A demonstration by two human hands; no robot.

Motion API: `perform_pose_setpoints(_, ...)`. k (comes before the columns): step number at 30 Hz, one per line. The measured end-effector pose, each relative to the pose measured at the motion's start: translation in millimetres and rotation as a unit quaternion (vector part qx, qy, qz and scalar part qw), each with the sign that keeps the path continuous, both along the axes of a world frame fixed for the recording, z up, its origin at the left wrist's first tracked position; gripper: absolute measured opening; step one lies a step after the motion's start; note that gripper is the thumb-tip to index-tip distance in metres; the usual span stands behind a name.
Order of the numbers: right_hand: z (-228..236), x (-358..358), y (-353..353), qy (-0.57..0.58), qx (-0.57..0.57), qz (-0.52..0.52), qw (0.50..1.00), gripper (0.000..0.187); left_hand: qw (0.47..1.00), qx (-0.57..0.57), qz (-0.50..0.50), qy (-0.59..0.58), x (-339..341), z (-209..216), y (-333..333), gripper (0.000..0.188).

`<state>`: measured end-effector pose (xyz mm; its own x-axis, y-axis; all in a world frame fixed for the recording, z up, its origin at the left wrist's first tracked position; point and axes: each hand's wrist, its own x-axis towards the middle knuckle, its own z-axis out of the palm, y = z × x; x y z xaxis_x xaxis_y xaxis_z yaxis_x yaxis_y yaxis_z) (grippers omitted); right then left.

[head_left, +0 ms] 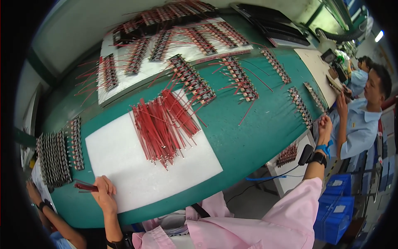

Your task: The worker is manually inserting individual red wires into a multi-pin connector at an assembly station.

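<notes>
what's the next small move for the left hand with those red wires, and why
Probably carry the small bunch of red wires in the left hand onto the white sheet. The hand sits at the sheet's near left corner, the bunch hangs over the green table, and the big wire pile already lies on it.

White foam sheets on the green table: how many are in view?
2. One white foam sheet lies near the left hand, under the loose red wires; the other lies at the far side under rows of wired boards. More may be hidden.
</notes>
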<state>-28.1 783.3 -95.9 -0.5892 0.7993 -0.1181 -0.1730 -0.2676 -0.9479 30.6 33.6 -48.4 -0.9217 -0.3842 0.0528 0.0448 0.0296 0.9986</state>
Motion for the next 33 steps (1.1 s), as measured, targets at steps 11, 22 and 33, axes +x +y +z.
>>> perform_pose_setpoints(11,87.0,29.3,-45.5,0.110,0.072,0.083,0.988,0.011,0.998,0.026,-0.062,-0.003,-4.4,9.4,0.9,0.037)
perform_pose_setpoints(22,148.9,47.4,-266.9,0.127,0.095,0.168,0.973,0.015,0.988,0.053,-0.136,0.054,23.3,34.0,-27.1,0.036)
perform_pose_setpoints(33,102.2,59.4,-511.4,0.113,-0.032,0.432,0.894,0.015,0.974,-0.022,-0.217,-0.058,18.7,79.2,-66.6,0.027)
